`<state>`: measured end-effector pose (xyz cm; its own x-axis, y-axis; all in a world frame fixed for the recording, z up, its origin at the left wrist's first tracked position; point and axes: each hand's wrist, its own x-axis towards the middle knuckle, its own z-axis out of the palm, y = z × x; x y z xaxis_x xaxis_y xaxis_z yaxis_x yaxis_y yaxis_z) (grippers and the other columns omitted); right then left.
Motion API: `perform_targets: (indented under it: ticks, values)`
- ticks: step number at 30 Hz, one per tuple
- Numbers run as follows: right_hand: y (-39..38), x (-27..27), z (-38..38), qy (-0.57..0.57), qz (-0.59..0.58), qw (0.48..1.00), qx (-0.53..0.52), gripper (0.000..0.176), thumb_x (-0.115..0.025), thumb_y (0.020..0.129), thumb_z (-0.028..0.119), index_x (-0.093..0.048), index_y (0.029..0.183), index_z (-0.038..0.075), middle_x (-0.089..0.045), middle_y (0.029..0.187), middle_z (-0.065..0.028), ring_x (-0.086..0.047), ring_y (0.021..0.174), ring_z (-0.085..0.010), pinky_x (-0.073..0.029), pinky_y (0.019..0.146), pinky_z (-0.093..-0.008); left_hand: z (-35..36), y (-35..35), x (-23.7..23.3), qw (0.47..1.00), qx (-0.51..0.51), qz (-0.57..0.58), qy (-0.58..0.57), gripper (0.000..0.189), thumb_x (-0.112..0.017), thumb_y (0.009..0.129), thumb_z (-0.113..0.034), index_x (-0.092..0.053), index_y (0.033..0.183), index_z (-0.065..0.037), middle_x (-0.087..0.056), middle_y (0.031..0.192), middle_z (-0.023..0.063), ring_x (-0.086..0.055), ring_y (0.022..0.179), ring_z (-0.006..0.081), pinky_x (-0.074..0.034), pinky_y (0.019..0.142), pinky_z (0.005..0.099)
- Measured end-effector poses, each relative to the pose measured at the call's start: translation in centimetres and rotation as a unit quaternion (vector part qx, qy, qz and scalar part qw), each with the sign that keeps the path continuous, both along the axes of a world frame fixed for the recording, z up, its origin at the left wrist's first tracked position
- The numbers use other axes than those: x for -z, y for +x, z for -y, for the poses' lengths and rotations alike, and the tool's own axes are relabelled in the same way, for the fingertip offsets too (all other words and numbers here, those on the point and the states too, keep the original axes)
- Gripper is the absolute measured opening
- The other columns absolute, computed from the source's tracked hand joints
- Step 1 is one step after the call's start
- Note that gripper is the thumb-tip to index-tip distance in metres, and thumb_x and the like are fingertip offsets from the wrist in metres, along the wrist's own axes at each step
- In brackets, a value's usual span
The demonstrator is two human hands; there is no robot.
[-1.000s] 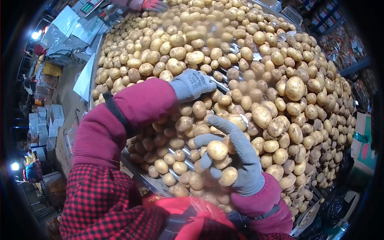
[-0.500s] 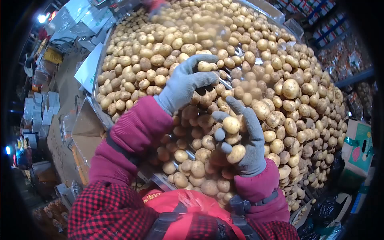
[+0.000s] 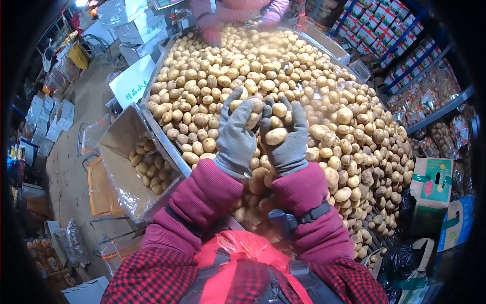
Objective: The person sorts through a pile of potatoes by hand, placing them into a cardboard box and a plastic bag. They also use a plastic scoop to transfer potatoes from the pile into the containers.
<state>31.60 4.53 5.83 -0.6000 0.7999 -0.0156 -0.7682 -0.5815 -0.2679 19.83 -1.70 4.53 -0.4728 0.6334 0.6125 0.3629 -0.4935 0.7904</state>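
Both my hands wear grey gloves above a wide heap of potatoes [image 3: 207,93]. My left hand [image 3: 236,139] is curled round a few small potatoes [image 3: 252,120], its thumb and fingers bent over them. Close beside it, my right hand [image 3: 289,144] has its palm turned up, cupping several potatoes [image 3: 276,136] between palm and fingers. The two hands' fingertips nearly meet. More potatoes lie beneath and around both hands, and my wrists hide part of the heap.
A plastic-lined cardboard box [image 3: 119,147] with potatoes inside stands left of the table's metal edge [image 3: 161,133]. Across the heap, another person's gloved hand [image 3: 212,37] touches potatoes. A green carton [image 3: 436,180] stands at right, near shelves [image 3: 440,114] of packed bags.
My hands have drawn together, the right one rising toward the left, both with potatoes in them. The view has shifted, bringing the lined box's potatoes and the person opposite into sight.
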Motion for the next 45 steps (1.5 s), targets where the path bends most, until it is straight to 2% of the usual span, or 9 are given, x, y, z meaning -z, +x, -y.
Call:
perform_targets:
  ticks: [2, 6, 12, 14, 23, 26, 34, 37, 45]
  values:
    - [-1.6, 2.4, 1.5, 0.386, 0.294, 0.842, 0.237, 0.055, -0.064, 0.103, 0.020, -0.037, 0.151, 0.011, -0.045, 0.155, -0.0163, -0.054, 0.135, -0.0306, -0.049, 0.113, -0.0453, 1.1, 1.6, -2.5, 0.983, -0.007, 0.178, 0.039, 0.033, -0.062, 0.104, -0.013, -0.058, 0.136, -0.003, -0.064, 0.126, 0.0090, -0.070, 0.105, 0.0174, -0.060, 0.093, 0.0313]
    - [-2.3, 0.6, 3.9, 0.374, 0.208, 0.880, 0.207, 0.061, -0.060, 0.102, 0.002, -0.028, 0.153, 0.009, -0.037, 0.160, -0.0174, -0.046, 0.144, -0.0320, -0.043, 0.120, -0.0446, 3.0, 1.0, -4.3, 0.931, 0.107, 0.348, 0.029, 0.056, -0.031, 0.115, -0.042, -0.046, 0.147, 0.002, -0.055, 0.142, 0.0137, -0.056, 0.130, 0.0221, -0.048, 0.113, 0.0345]
    - [-3.6, -1.0, 6.9, 0.361, 0.250, 0.874, 0.207, 0.053, -0.057, 0.100, -0.005, -0.038, 0.149, 0.002, -0.049, 0.151, -0.0188, -0.054, 0.138, -0.0285, -0.046, 0.117, -0.0388, 6.0, 0.9, -4.7, 0.885, 0.116, 0.449, 0.043, 0.053, -0.033, 0.114, -0.038, -0.046, 0.147, 0.001, -0.057, 0.137, 0.0163, -0.057, 0.127, 0.0221, -0.047, 0.113, 0.0356]
    - [-4.2, -1.3, 8.2, 0.372, 0.234, 0.876, 0.199, 0.053, -0.059, 0.099, -0.006, -0.040, 0.148, 0.000, -0.051, 0.149, -0.0186, -0.054, 0.137, -0.0278, -0.046, 0.116, -0.0386, 7.4, 1.0, -4.2, 0.967, 0.041, 0.249, 0.044, 0.045, -0.036, 0.113, -0.028, -0.046, 0.146, 0.001, -0.056, 0.137, 0.0170, -0.057, 0.128, 0.0240, -0.048, 0.112, 0.0361]
    - [-5.4, 0.6, 10.7, 0.464, 0.280, 0.819, 0.189, 0.065, -0.045, 0.081, -0.018, -0.049, 0.144, -0.002, -0.058, 0.139, -0.0172, -0.056, 0.133, -0.0268, -0.041, 0.117, -0.0379, 10.6, -0.5, -3.5, 0.933, 0.026, 0.359, 0.011, 0.052, -0.036, 0.112, -0.033, -0.054, 0.141, 0.005, -0.060, 0.136, 0.0151, -0.056, 0.128, 0.0229, -0.042, 0.113, 0.0343]
    - [-5.1, 0.9, 10.4, 0.496, 0.312, 0.794, 0.161, 0.060, -0.054, 0.086, -0.016, -0.048, 0.144, -0.002, -0.056, 0.142, -0.0176, -0.056, 0.134, -0.0268, -0.042, 0.117, -0.0377, 10.8, -2.5, -2.4, 0.983, -0.054, 0.133, -0.111, 0.046, -0.038, 0.110, -0.028, -0.056, 0.141, 0.001, -0.060, 0.137, 0.0161, -0.057, 0.126, 0.0223, -0.042, 0.113, 0.0351]
    - [-4.1, 3.3, 9.5, 0.400, 0.289, 0.852, 0.175, 0.060, -0.066, 0.089, -0.008, -0.045, 0.145, -0.003, -0.056, 0.144, -0.0200, -0.056, 0.133, -0.0260, -0.045, 0.114, -0.0371, 9.4, -1.7, -0.7, 0.952, 0.042, 0.279, -0.115, 0.040, -0.043, 0.104, -0.003, -0.053, 0.143, -0.001, -0.058, 0.140, 0.0154, -0.058, 0.127, 0.0221, -0.048, 0.110, 0.0330]
    - [-2.6, 1.9, 7.9, 0.500, 0.338, 0.773, 0.197, 0.067, -0.083, 0.084, 0.012, -0.051, 0.141, -0.004, -0.061, 0.134, -0.0139, -0.059, 0.127, -0.0226, -0.046, 0.112, -0.0367, 8.0, -2.4, -0.2, 0.991, -0.043, -0.076, -0.106, 0.044, -0.044, 0.102, -0.007, -0.055, 0.144, -0.001, -0.061, 0.139, 0.0203, -0.058, 0.132, 0.0315, -0.044, 0.113, 0.0373]
    - [-0.8, -0.1, 2.5, 0.497, 0.343, 0.788, 0.119, 0.075, -0.038, 0.068, -0.016, -0.052, 0.140, -0.005, -0.062, 0.134, -0.0133, -0.055, 0.133, -0.0207, -0.039, 0.117, -0.0315, 1.6, -4.4, -1.5, 0.969, 0.058, -0.159, -0.180, 0.051, -0.050, 0.094, 0.005, -0.055, 0.144, -0.001, -0.061, 0.139, 0.0191, -0.058, 0.132, 0.0300, -0.045, 0.112, 0.0364]
